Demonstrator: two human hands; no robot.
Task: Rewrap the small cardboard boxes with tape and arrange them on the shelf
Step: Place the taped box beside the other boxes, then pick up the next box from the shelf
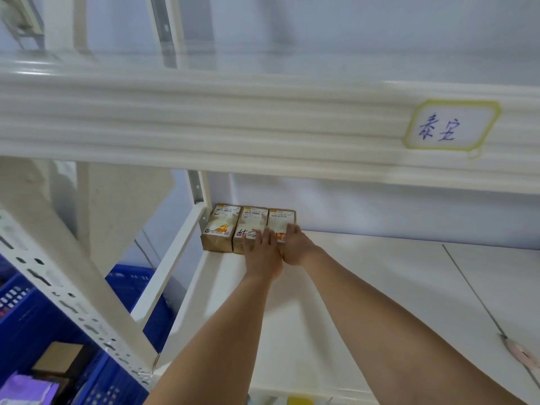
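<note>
Leftmost, three small brown cardboard boxes (249, 228) with white printed labels, unreadable, stand touching at the white metal shelf's (365, 287) far left corner. Left hand (261, 252) rests flat-fingered on the middle box; right hand (295, 244) presses open against the right one. Above, a yellow-edged label (451, 125) reads "泰安".

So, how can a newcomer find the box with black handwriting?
Look at the white lower shelf, under the beam with the yellow-edged label. Three small boxes stand in a row in its back left corner. It is the middle box: black marker strokes on top, the left hand resting on it.
</note>
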